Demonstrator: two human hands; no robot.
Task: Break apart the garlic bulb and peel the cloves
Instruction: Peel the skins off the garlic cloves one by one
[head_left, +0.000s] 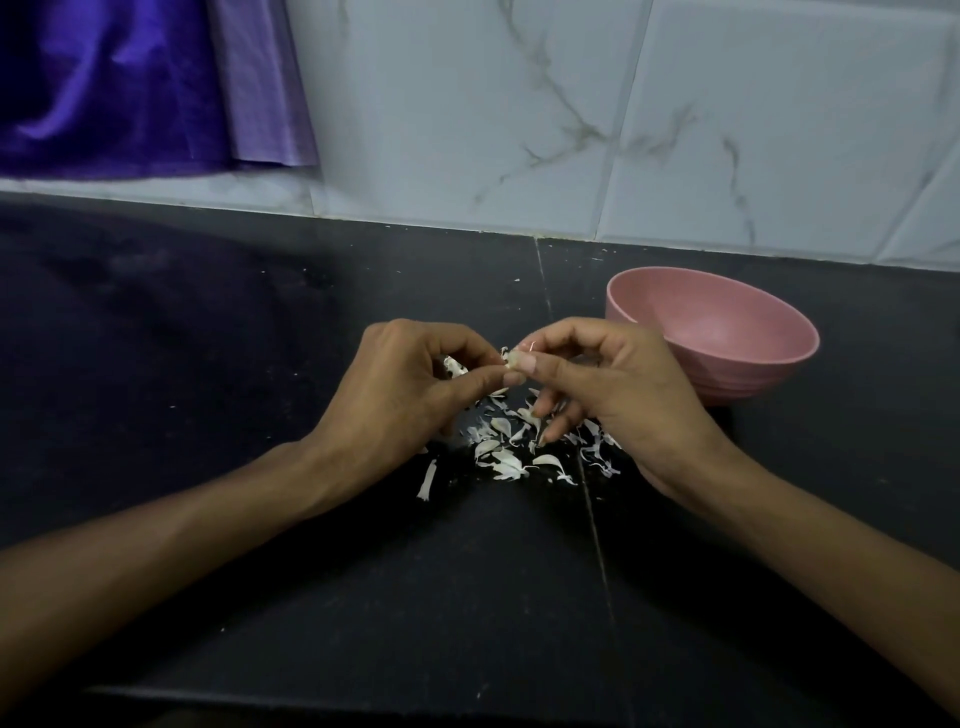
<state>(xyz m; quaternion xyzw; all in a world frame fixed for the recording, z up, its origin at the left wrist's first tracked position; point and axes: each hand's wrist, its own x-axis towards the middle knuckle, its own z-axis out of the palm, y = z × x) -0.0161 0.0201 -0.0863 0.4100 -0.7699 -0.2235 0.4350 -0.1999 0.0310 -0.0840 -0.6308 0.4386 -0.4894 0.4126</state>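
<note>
clove (511, 359): pinched between left hand (400, 387) and right hand (597, 384), above skins (511, 441); risk: small, slick, may slip and drop among skins; bowl (727, 332) right of hands

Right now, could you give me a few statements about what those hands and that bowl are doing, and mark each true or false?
1. Both hands pinch one garlic clove between them. True.
2. The pink bowl sits left of the left hand. False: it stands beyond the right hand, on the right.
3. Loose garlic skins lie on the dark counter under the hands. True.
4. The bowl lies tipped on its side. False: it stands upright.
5. A purple cloth hangs at the far left. True.
</note>
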